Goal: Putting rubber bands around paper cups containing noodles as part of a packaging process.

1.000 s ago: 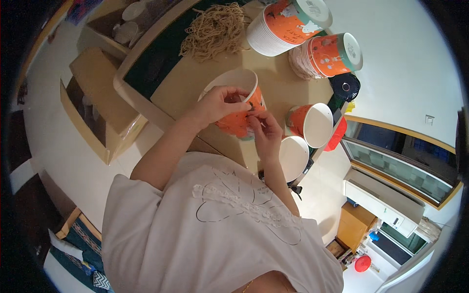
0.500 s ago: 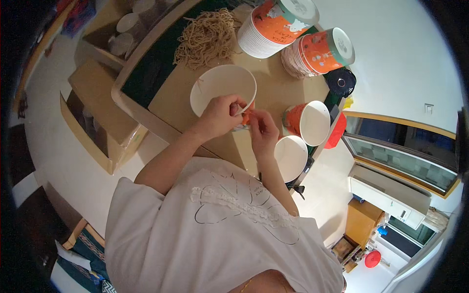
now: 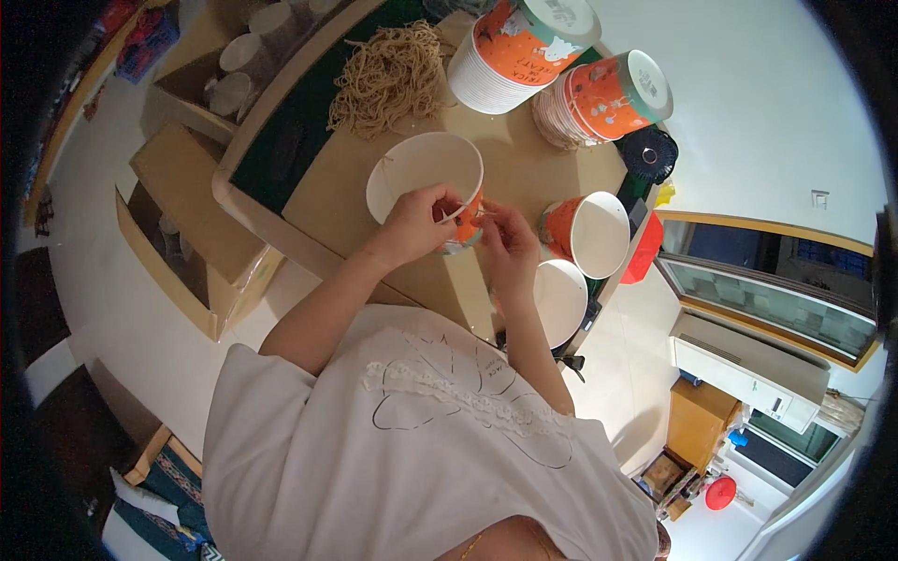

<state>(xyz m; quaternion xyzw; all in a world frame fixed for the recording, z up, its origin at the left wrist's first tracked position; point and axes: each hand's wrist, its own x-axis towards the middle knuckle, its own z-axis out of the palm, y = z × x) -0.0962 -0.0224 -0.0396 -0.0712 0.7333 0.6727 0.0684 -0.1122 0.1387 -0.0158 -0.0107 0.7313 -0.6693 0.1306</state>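
Note:
A large paper bucket [image 3: 427, 154], white inside and printed orange outside, stands tilted toward me on the cardboard sheet. At its near right rim, my left hand [image 3: 418, 224] is closed, with thumb and fingers pinching the edge. My right hand [image 3: 510, 245] is closed in a pinch just outside the orange wall, on what looks like the end of a thin string; the fingers hide most of it. A short bit of string shows inside the far left rim. Beyond the bucket lies a heap of tan string [image 3: 388, 79].
Two stacks of orange printed buckets, a tall stack [image 3: 524, 47] and a shorter stack [image 3: 608, 98], stand at the far right. Two single buckets, one upper [image 3: 601, 234] and one lower [image 3: 561, 304], sit right of my hands. A black round object [image 3: 650, 155] is behind; an open carton [image 3: 201, 224] stands left.
My right hand has shifted slightly right and down, a little apart from the left. The bucket has tilted a little, so more of its orange side shows.

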